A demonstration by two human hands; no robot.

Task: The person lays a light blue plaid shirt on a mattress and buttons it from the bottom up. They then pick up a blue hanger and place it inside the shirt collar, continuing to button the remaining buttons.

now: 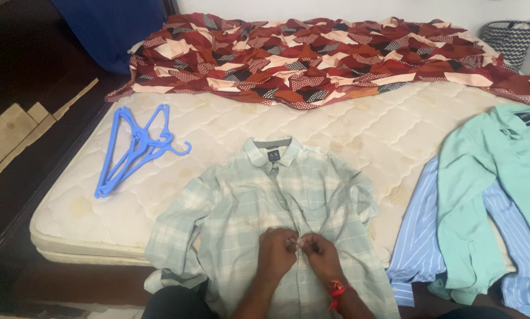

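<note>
A pale green checked shirt (pixel 241 207) lies flat, collar away from me, on the bare quilted mattress (pixel 359 130). My left hand (pixel 275 252) and my right hand (pixel 318 254) meet at the shirt's front placket near its lower middle. Both pinch the fabric there, fingertips touching. A red thread band circles my right wrist.
Blue plastic hangers (pixel 136 147) lie in a heap at the mattress's left. A red and cream patterned sheet (pixel 312 56) is bunched along the far edge. At the right a mint green shirt (pixel 489 195) lies over a blue striped shirt (pixel 415 242). A patterned basket (pixel 514 36) stands far right.
</note>
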